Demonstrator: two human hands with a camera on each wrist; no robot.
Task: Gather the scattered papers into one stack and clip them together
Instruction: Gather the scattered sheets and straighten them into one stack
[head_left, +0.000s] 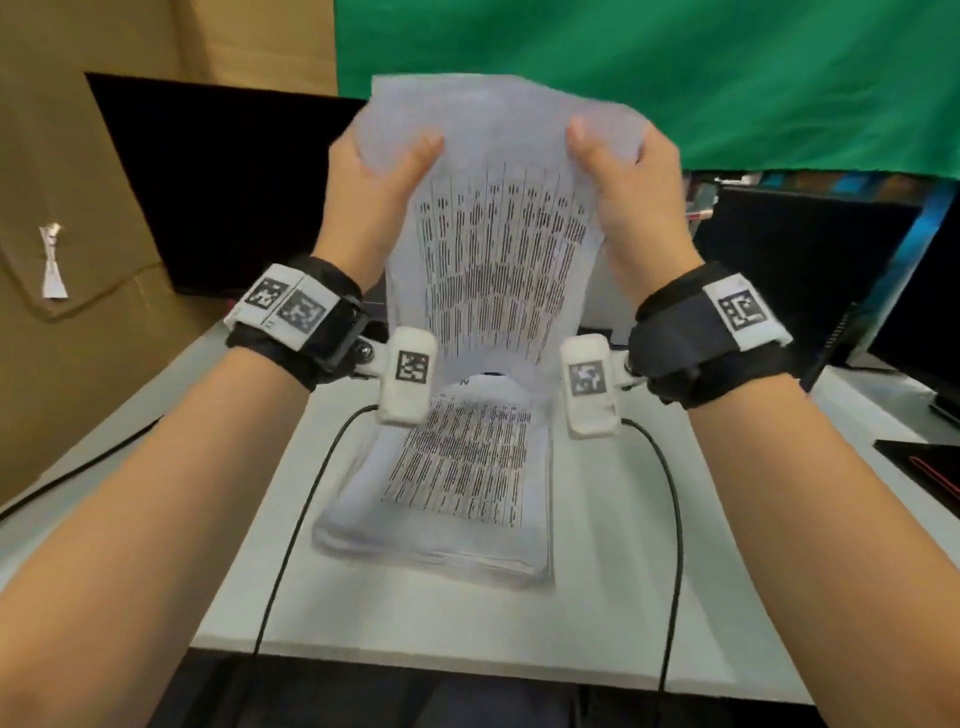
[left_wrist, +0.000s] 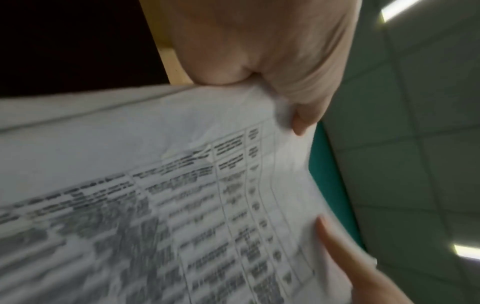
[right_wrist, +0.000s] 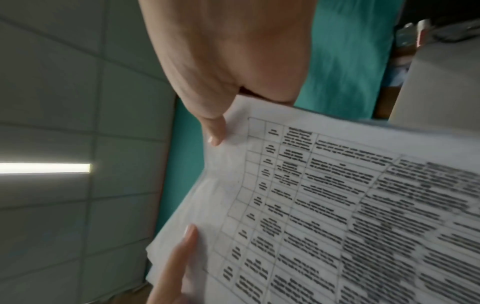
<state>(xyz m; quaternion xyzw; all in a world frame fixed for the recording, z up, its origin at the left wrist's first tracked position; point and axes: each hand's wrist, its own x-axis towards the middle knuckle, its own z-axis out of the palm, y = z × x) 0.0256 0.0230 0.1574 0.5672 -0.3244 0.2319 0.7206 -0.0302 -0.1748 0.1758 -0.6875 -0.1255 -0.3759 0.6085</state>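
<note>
Both hands, left (head_left: 375, 171) and right (head_left: 626, 171), pinched the limp, light papers (head_left: 498, 249) by their top corners, lower pages sagging onto the table (head_left: 597, 613).

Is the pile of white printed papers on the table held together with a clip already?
No, the pile of white printed papers lies loose on the white table with no clip showing, while both hands hold another sheet above.

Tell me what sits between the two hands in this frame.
In the head view, the raised printed sheet spans the gap: the left hand and right hand each pinch a top corner. Below it lies the paper stack on the table.
</note>
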